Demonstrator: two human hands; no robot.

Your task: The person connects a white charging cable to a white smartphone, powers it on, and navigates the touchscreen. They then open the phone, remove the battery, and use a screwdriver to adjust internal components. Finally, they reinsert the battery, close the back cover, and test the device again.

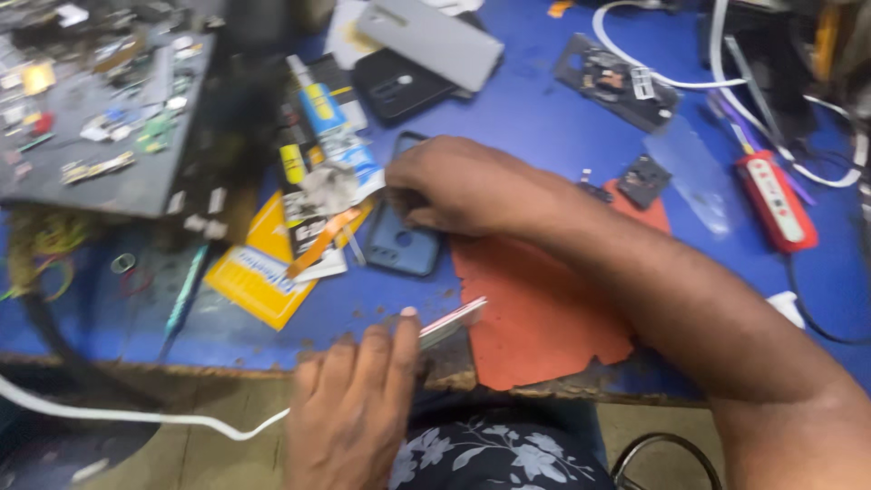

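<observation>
My right hand (458,186) reaches across a blue workbench (544,127) and rests with curled fingers on a blue-grey phone back shell (399,240), covering its upper part. At the bench's near edge my left hand (354,408) grips a thin flat strip-like tool (452,322) that points right, toward an orange-red mat (535,308). The frame is motion-blurred, so the tool's exact kind is unclear.
A yellow packet (259,272) and glue tubes (313,136) lie left of the shell. A dark tray of small parts (100,127) sits far left. Behind are a black phone (399,86), a grey panel (435,41), a phone frame (617,82), white cables and a red tool (776,200).
</observation>
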